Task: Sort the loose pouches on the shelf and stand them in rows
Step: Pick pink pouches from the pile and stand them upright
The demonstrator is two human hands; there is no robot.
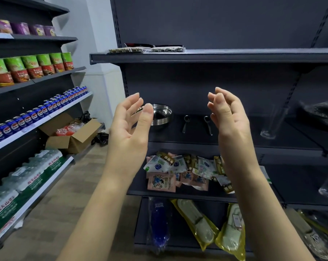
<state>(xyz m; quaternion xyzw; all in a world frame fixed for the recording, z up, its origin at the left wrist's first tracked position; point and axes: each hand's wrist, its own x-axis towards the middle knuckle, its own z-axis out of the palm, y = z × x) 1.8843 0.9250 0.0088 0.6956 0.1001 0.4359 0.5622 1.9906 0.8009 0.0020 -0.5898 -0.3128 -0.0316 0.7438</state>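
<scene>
A jumbled heap of small pouches (180, 170), pink, white and gold, lies flat on a dark lower shelf (178, 195). Both my hands are raised in front of the shelf above that one, well over the heap. My left hand (130, 127) is palm up with loosely curled, spread fingers and holds nothing. My right hand (229, 117) faces it, fingers apart and bent, also empty. My right forearm hides the heap's right edge.
Behind my hands sit stacked steel bowls (162, 115), two black scoops (185, 124) and a clear glass (272, 125). Slippers in yellow bags (199, 225) lie on the bottom shelf. To the left stand shelves of cans (37, 113), water packs and an open cardboard box (72, 136).
</scene>
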